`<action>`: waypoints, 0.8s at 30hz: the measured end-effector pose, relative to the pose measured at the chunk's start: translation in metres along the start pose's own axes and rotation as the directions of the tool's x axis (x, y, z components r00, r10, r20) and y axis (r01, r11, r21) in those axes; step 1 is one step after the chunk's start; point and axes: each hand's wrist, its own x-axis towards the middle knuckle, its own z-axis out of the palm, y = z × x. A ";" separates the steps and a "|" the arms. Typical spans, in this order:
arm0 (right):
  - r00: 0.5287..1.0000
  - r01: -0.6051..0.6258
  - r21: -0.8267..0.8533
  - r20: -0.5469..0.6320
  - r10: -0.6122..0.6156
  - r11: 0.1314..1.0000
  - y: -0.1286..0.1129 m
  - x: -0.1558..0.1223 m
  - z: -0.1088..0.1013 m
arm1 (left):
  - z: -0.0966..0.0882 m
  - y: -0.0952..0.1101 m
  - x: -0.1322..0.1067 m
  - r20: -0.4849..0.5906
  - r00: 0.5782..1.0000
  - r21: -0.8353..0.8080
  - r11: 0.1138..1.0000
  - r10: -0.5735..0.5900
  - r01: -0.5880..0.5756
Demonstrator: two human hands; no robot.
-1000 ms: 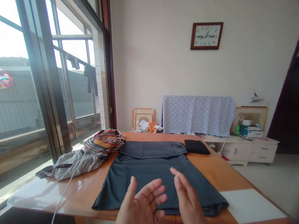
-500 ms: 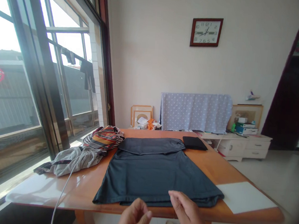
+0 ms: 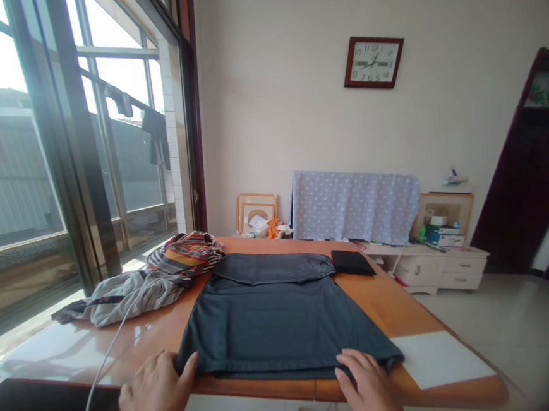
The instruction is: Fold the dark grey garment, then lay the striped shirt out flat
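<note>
The dark shirt (image 3: 288,327) is touched near its lower corners by the left hand (image 3: 158,389) and right hand (image 3: 371,390), fingers open and ungripping, at the surface's (image 3: 381,302) near edge.

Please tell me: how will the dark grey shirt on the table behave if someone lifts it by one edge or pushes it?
The dark grey shirt will probably be floppy, because it lies flat and its far end folds softly over. It looks thin, so it is likely light for its size. On the glossy wooden table, it may slide fairly easily when pushed.
</note>
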 end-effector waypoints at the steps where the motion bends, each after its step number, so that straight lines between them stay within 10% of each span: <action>1: 1.000 -0.002 0.017 0.012 0.001 1.000 0.000 0.001 -0.003 | 0.001 0.001 0.000 0.002 1.000 0.006 1.000 -0.004 0.004; 15: 0.970 -0.228 0.211 -0.036 0.240 0.951 0.035 0.031 -0.023 | -0.017 -0.008 0.019 0.108 0.992 -0.174 0.981 -0.069 0.087; 24: 0.946 -0.318 0.338 0.054 0.318 0.886 0.059 0.088 -0.018 | -0.008 0.023 0.081 -0.067 0.973 -0.230 0.945 0.221 -0.231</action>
